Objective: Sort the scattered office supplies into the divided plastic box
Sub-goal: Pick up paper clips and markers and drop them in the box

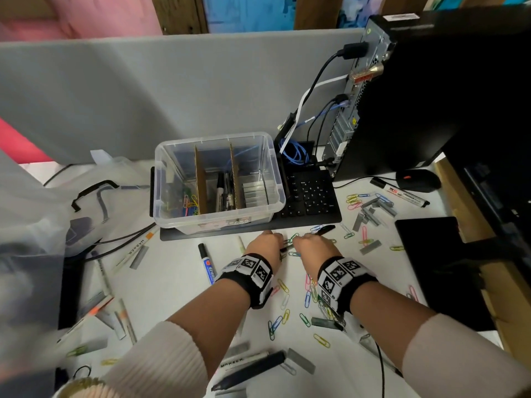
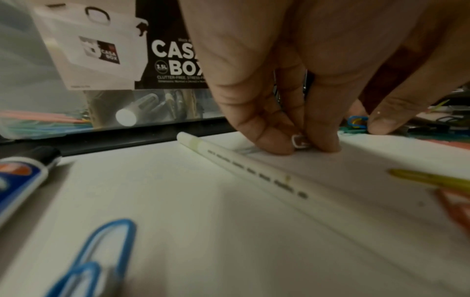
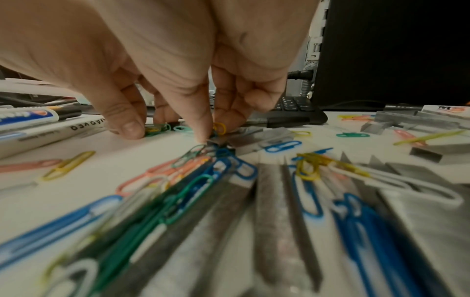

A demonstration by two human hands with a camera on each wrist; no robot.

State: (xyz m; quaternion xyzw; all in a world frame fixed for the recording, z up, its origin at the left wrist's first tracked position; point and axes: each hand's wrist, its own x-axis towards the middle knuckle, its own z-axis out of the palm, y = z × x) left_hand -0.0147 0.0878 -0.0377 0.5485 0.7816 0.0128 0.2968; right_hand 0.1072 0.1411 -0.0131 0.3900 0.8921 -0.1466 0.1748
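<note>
Gathering clips at frame centre, below divided box; left hand pinching white paper clip on worktop; right hand pinching yellow clip; next probably: lifting into left compartment.

The open top of the divided box is unobstructed from above. Its right side is flanked closely by a keyboard and a computer tower. A grey partition closes the far side. The near desk is scattered with paper clips, staple strips and markers.
</note>
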